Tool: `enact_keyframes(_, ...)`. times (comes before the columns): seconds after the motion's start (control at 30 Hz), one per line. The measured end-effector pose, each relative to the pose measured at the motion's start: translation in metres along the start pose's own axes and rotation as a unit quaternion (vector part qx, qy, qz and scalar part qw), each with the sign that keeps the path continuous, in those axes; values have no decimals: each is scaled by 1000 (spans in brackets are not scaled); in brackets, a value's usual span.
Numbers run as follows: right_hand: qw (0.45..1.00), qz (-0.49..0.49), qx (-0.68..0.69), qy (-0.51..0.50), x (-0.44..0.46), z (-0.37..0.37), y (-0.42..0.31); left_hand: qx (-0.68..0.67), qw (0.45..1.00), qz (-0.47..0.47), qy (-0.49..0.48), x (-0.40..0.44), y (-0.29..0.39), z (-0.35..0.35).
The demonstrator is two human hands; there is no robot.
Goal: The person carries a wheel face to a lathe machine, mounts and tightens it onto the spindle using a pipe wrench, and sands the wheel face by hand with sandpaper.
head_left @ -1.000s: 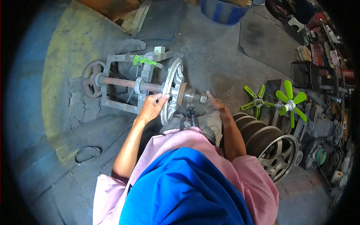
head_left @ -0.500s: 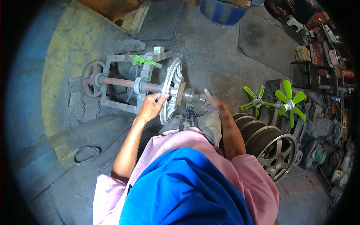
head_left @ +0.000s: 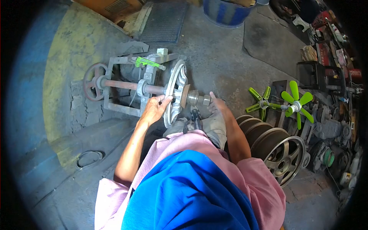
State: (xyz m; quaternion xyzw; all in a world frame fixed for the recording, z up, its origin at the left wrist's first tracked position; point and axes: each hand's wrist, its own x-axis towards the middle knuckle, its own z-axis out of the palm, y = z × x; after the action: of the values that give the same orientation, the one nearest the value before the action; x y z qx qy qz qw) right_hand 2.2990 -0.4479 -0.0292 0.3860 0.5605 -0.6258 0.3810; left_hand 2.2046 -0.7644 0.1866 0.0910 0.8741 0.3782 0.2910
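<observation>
A silver spoked wheel disc stands upright on a horizontal shaft, carried by a grey metal frame. My left hand pinches the near edge of the disc between thumb and fingers. To the disc's right sit a rusty brown flange, a metal collar and a large hex nut at the shaft's end. My right hand is just right of the nut, fingers stretched out and holding nothing visible. Whether it touches the nut I cannot tell.
A red-brown handwheel is at the shaft's left end. A green clamp-like tool lies on the frame. Wheel rims stand in a row at right, near a green fan. A blue tub is at the back.
My right hand has shifted very slightly beside the nut. My left hand stays on the disc's edge, and the disc looks the same.
</observation>
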Motion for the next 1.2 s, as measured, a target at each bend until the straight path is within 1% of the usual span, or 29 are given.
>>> enact_keyframes(0.03,1000,0,0,0,-22,6,-6,-1,1000,2,0,0,1,0)
enact_keyframes(0.07,990,-85,107,-40,-43,12,-8,-3,1000,3,1,0,1,0)
enact_keyframes(0.1,959,-170,212,-79,-52,16,-7,-4,1000,3,1,0,1,0)
enact_keyframes(0.23,962,-202,170,-74,-50,14,1,2,1000,4,3,-1,2,0)
enact_keyframes(0.3,967,-96,157,-176,-33,-1,2,2,1000,1,-1,-2,5,-2)
enact_keyframes(0.33,967,-97,159,-175,-12,-8,9,-2,1000,0,-8,-2,8,-4)
enact_keyframes(0.37,973,-20,115,-200,16,-16,16,-6,1000,-2,-15,-2,11,-4)
enact_keyframes(0.43,970,57,69,-225,30,-20,9,3,1000,-14,-16,-1,7,-3)
enact_keyframes(0.47,978,73,6,-197,22,-20,-3,10,999,-26,-16,0,4,-3)
enact_keyframes(0.5,980,81,-25,-181,9,-18,-11,11,999,-26,-16,1,-1,-1)
enact_keyframes(0.53,980,90,-56,-167,-6,-16,-21,14,1000,-3,1,2,-6,1)
enact_keyframes(0.57,991,-22,-32,-126,-24,-9,-25,16,1000,21,18,3,-9,3)
enact_keyframes(0.6,988,-133,-9,-84,-35,-5,-23,16,1000,20,18,2,-3,1)
enact_keyframes(0.63,987,-133,-10,-85,-39,-3,-18,16,1000,1,0,1,3,-1)
enact_keyframes(0.67,980,-167,5,-108,-42,-1,-13,17,1000,-18,-18,0,7,-3)
enact_keyframes(0.7,971,-201,21,-129,-44,-1,-10,17,1000,-18,-18,0,6,-3)
enact_keyframes(0.77,972,-196,25,-124,-45,2,-8,0,1000,7,1,0,3,-1)
enact_keyframes(0.83,974,-192,29,-118,-39,0,-8,-3,1000,12,6,1,0,1)
enact_keyframes(0.9,968,-35,75,-235,-11,-9,-2,-5,1000,18,11,0,2,2)
enact_keyframes(0.93,968,-36,75,-235,1,-8,2,1,1000,9,2,0,5,0)
enact_keyframes(1.0,975,30,80,-204,12,0,0,8,1000,0,-4,-3,18,-7)
enact_keyframes(1.03,975,29,80,-204,15,0,2,66,997,-27,-2,-5,25,-11)
enact_keyframes(1.07,991,0,29,-133,7,0,-3,123,991,-53,-1,-7,35,-14)
enact_keyframes(1.1,998,-28,-22,-60,-3,0,-8,123,991,-52,-2,-9,42,-16)
enact_keyframes(1.13,998,-28,-22,-60,-14,0,-12,139,988,-25,60,-11,48,-17)
enact_keyframes(1.17,993,-100,20,-56,-30,2,-13,154,981,1,120,-14,56,-20)
enact_keyframes(1.2,982,-171,61,-52,-40,4,-11,126,986,8,106,-23,85,-29)
